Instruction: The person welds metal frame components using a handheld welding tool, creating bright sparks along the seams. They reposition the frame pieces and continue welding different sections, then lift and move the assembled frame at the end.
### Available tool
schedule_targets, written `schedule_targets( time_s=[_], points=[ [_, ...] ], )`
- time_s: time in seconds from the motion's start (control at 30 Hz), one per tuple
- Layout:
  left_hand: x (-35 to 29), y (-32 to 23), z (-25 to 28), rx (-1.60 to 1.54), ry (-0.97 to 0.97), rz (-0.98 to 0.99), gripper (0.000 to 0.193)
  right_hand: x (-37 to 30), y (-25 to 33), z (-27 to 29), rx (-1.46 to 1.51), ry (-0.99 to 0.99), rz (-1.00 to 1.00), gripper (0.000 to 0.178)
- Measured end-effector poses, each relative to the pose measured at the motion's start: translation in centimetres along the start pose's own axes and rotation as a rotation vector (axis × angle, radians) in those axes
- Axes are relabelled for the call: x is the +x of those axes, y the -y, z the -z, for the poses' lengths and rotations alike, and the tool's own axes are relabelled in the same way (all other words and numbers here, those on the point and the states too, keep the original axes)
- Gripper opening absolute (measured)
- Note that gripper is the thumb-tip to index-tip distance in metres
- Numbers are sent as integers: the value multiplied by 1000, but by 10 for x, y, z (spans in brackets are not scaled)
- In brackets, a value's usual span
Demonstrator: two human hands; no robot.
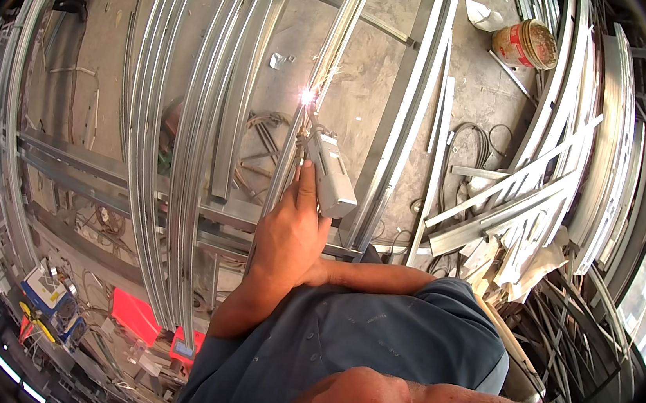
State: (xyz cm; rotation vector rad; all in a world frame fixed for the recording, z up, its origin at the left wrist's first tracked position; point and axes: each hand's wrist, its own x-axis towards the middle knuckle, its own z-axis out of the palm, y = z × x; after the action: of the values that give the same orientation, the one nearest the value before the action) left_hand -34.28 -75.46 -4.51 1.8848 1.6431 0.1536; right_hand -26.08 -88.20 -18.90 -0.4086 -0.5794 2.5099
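A grey, boxy handheld welding gun (331, 177) is at the middle, its nozzle angled away from me. Bright pink-white light and sparks flare at its tip, on a long silver metal channel (343, 26). My left hand (288, 229) is closed against the gun's near left side, with fingers reaching forward along it. Behind that hand's wrist, my right hand (317, 272) comes in from the right. Its fingers are mostly hidden, so its grip does not show.
Bundled metal channels (188, 132) run lengthwise on the left, over crossing rails (83, 161). A red-and-cream bucket (524, 44) lies among strips at the far right. Coiled cable (471, 142) and loose metal offcuts (508, 197) are on the right. A red sheet (136, 316) lies at the lower left.
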Motion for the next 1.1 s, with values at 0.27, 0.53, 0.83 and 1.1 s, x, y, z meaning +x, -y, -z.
schedule_targets(
  time_s=[0.27,0.53,0.83,1.1],
  points=[
    [-2,0,1,-10,-3,-8,84,-2,-5,0,-4,-15,-9,56],
    [-6,5,-7,-42,-37,26,91,-1,-1,-6,14,-33,-39,53],
    [-5,0,3,-14,35,48,84,0,2,-7,-42,-13,3,52],
    [-38,-22,23,-126,-121,-166,88,-9,-3,-8,-151,25,-12,48]
  ],
)
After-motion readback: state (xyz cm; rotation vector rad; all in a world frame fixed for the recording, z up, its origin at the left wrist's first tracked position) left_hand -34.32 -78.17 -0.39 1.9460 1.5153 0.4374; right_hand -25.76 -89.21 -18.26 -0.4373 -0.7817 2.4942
